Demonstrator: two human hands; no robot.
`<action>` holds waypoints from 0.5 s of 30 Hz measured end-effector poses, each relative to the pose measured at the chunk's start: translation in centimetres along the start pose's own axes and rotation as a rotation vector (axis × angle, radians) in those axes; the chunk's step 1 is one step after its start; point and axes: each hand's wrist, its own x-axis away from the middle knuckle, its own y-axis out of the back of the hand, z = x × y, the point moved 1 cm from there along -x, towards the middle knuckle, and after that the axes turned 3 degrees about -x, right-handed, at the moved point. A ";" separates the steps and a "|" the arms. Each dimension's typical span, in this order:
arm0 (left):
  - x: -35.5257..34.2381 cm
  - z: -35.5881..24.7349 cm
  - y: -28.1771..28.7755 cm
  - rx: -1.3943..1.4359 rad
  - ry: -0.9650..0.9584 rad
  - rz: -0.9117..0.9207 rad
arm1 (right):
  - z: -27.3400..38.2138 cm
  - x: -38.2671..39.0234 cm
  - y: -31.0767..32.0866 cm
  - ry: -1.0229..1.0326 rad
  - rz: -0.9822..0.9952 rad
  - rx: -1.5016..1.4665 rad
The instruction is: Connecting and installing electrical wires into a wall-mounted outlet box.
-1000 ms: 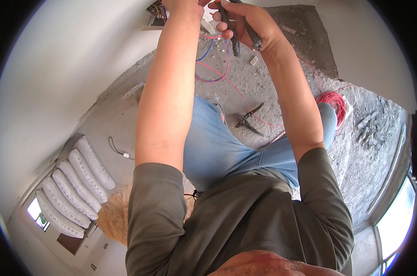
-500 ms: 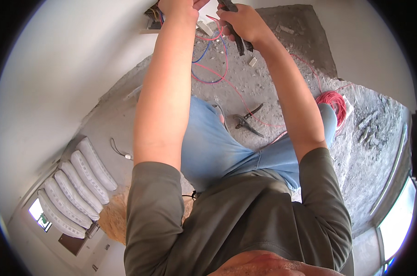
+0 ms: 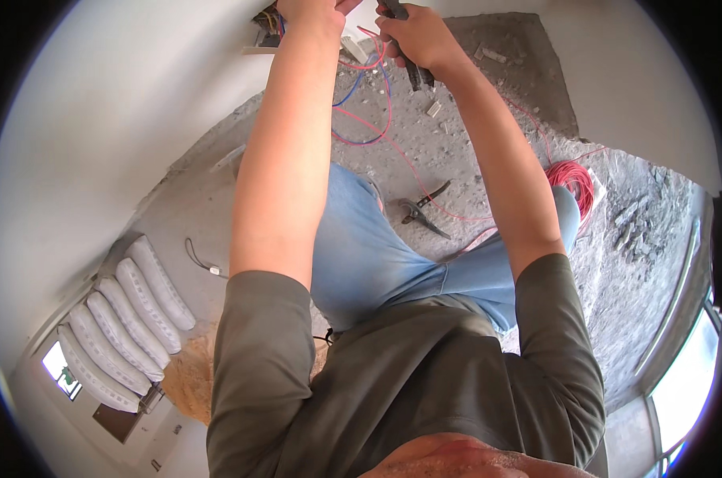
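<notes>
- Black two-handled tool (image 3: 413,72) sits at the top of the view, gripped in the person's right hand (image 3: 420,36), its handle ends poking out below the palm, above the floor.
- The left hand (image 3: 309,8) is up near the white wall, partly cut off by the top edge; whether it grasps anything cannot be told.
- Just left of it, a recess (image 3: 268,19) in the wall shows several coloured wires.
- Below and between the forearms are the person's legs in blue jeans (image 3: 361,255).
- A dark hand tool (image 3: 424,217) lies spread apart on the grey, dusty floor (image 3: 448,151), just beyond the legs.
- Red wire (image 3: 390,111) and blue wire (image 3: 349,99) loop between the forearms.
- A coil of red wire (image 3: 569,187) lies beside the right knee.
- Dark rubble (image 3: 635,227) is strewn farther right.
- White filled bags (image 3: 130,338) lie in a row at far left, near a small bright window (image 3: 58,366).
</notes>
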 end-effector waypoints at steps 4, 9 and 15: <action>-3.5 2.6 0.8 -0.267 -0.343 -0.095 | -6.8 -3.9 2.6 0.201 0.049 0.102; 0.9 1.1 4.2 -0.560 -0.329 -0.055 | -15.4 0.8 3.1 0.216 -0.103 0.441; 7.4 0.8 4.4 -0.890 -0.787 -0.269 | -32.6 5.8 4.0 -0.295 -0.104 0.697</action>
